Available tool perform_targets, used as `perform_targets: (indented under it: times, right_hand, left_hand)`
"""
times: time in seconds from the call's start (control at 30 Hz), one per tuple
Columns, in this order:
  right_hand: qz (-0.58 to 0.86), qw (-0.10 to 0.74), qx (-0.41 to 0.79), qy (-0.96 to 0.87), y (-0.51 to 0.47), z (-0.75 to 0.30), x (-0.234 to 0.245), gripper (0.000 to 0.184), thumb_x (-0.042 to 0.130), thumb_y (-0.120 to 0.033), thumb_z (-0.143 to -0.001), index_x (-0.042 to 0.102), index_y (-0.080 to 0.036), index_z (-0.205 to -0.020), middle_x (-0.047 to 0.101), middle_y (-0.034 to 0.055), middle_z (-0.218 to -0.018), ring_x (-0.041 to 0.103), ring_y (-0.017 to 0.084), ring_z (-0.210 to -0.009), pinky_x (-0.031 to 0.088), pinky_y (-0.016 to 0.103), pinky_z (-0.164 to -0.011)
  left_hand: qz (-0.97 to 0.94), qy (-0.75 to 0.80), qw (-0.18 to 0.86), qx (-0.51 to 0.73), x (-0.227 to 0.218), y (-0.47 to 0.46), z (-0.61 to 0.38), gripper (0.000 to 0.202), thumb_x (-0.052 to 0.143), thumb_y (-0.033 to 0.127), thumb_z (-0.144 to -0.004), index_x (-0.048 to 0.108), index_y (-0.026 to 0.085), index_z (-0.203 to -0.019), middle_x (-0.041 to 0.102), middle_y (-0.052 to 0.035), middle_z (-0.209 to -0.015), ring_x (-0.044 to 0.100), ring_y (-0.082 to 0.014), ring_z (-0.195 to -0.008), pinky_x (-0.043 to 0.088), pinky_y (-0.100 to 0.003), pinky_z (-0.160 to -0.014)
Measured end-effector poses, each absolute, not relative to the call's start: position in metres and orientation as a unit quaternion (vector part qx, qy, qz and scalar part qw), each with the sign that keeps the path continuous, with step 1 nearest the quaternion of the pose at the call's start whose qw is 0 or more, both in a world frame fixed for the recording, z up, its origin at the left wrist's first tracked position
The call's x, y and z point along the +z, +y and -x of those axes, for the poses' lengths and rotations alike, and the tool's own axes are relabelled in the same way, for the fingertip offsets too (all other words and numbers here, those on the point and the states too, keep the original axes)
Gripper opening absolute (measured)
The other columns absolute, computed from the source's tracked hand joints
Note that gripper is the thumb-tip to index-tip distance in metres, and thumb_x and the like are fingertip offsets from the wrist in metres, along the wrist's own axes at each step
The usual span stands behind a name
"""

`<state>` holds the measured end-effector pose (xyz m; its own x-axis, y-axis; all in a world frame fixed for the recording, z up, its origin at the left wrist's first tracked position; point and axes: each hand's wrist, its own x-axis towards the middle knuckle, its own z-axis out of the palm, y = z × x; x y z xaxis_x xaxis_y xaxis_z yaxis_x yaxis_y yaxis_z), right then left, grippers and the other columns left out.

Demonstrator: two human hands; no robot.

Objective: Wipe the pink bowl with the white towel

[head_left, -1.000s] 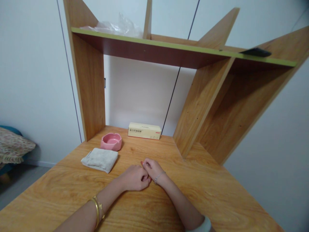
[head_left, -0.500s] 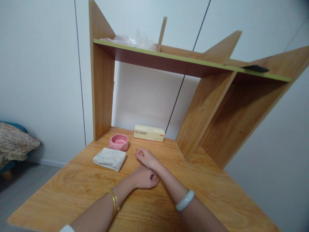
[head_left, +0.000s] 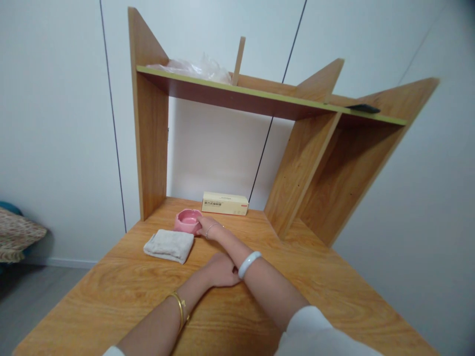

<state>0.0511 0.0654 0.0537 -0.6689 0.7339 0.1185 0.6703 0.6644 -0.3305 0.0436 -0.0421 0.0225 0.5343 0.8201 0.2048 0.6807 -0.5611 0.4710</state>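
Observation:
My right hand [head_left: 208, 227] reaches across and grips the right rim of a pink ashtray [head_left: 181, 227], thumb side at the inner wall. The fingers on its outer side are partly hidden. The ashtray stands on the wooden desk, just behind a folded light-grey cloth [head_left: 168, 245]. My left hand [head_left: 222, 271] rests on the desk in a loose fist, with nothing visible in it. My right forearm crosses over its fingers and covers part of them.
A cream-coloured carton [head_left: 224, 203] stands at the back of the desk [head_left: 122, 296]. Above it runs a wooden shelf [head_left: 260, 101] bearing a clear plastic bag [head_left: 204, 69] and a flat dark object [head_left: 363, 108]. Upright panels flank the desk's back.
My right hand has moved forward and left from above my left wrist and taken hold of the ashtray, which has shifted slightly right. My left hand stays in place; the view has shifted slightly.

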Motion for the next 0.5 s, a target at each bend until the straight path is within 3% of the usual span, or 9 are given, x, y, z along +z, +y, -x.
perform_targets:
  times: [0.13,0.3,0.5]
  right_hand:
    - [0.421,0.127,0.107,-0.892,0.065,-0.095,0.053,0.024,0.069,-0.017,-0.064,0.061,-0.015,-0.087,0.064,0.007,-0.079,0.059,0.021,-0.075,0.042,0.027,-0.066]
    - [0.467,0.132,0.116,-0.866,0.055,-0.15,0.052,0.023,0.07,-0.013,-0.061,0.06,-0.017,-0.081,0.061,0.0018,-0.069,0.056,0.017,-0.067,0.039,0.025,-0.061]
    - [0.472,0.081,0.028,-0.878,0.02,-0.124,0.088,0.045,0.06,-0.006,-0.067,0.053,-0.015,-0.111,0.061,0.0126,-0.103,0.058,0.023,-0.09,0.041,0.03,-0.073]
  left_hand:
    - [-0.861,0.469,0.133,0.145,0.023,-0.041,-0.047,0.026,0.044,0.032,-0.079,0.058,0.017,-0.063,0.064,-0.0048,-0.066,0.056,-0.0178,-0.059,0.037,-0.027,-0.055]
    - [-0.864,0.467,0.121,0.142,0.021,-0.04,-0.05,0.028,0.045,0.035,-0.079,0.058,0.018,-0.062,0.063,-0.0038,-0.063,0.056,-0.0161,-0.06,0.033,-0.026,-0.054]
    - [-0.868,0.448,0.155,0.148,0.019,-0.042,-0.054,0.028,0.045,0.033,-0.082,0.062,0.015,-0.067,0.065,-0.0055,-0.07,0.058,-0.0178,-0.067,0.039,-0.027,-0.059]
